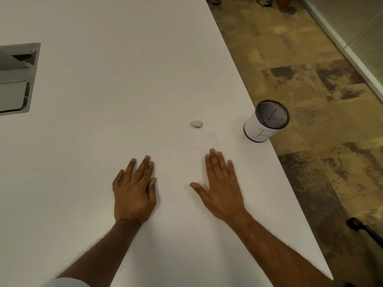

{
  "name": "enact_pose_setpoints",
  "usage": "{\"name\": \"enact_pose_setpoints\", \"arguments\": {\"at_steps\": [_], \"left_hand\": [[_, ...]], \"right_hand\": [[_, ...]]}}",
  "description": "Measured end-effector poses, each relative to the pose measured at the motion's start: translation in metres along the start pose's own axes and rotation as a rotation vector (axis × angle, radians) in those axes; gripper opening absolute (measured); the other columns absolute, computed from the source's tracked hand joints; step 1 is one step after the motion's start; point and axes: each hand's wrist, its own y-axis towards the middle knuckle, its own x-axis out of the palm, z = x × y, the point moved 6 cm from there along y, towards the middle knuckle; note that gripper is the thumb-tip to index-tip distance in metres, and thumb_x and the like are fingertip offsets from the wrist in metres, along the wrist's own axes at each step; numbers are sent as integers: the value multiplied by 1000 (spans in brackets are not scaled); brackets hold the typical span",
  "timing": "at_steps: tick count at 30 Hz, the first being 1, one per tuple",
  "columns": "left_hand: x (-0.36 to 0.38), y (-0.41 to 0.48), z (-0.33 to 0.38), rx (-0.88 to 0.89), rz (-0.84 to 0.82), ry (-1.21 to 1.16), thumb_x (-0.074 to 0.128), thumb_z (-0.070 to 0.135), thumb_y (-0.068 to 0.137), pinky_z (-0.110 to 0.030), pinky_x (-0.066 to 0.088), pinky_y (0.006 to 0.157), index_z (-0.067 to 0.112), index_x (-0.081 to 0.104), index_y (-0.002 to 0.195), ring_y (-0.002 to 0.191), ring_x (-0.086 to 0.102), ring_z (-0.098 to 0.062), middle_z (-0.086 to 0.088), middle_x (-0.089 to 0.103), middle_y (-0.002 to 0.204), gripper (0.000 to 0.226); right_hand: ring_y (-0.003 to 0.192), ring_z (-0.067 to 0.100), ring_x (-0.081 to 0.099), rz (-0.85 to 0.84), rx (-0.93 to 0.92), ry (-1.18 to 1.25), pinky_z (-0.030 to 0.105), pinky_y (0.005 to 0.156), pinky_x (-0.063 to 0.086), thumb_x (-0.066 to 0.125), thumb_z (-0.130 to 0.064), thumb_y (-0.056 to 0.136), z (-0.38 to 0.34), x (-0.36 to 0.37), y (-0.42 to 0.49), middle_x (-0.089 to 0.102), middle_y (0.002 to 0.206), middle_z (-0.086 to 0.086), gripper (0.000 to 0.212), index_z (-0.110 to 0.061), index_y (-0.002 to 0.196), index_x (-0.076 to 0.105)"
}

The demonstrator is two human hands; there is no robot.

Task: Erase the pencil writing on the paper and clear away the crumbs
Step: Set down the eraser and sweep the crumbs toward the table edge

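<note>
A white sheet of paper [186,154] lies on the white table, barely distinct from it; I see no writing on it. My left hand [134,189] rests flat at the paper's left side, fingers spread, holding nothing. On the paper's right part my right hand [219,185] lies flat, also holding nothing. A small grey eraser [196,124] sits on the table beyond the paper. Tiny dark crumbs [215,145] dot the paper near its far right corner and between my hands.
A mesh pen cup with a white paper sleeve [266,121] stands at the table's right edge [290,179]. A grey cable hatch [16,79] is set into the table at the far left. Patterned carpet lies to the right.
</note>
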Motion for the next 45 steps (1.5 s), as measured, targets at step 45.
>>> {"name": "enact_pose_setpoints", "arguments": {"at_steps": [45], "left_hand": [[-1,-1,0,6,6,6,30,37,98,-46,23,113,20,53,143,147,29,-22,7,40,154,53]], "right_hand": [[145,22,22,109,-49,34,43,120,11,12,-68,92,-11,-7,83,31,155,8,84,-7,144,37]]}}
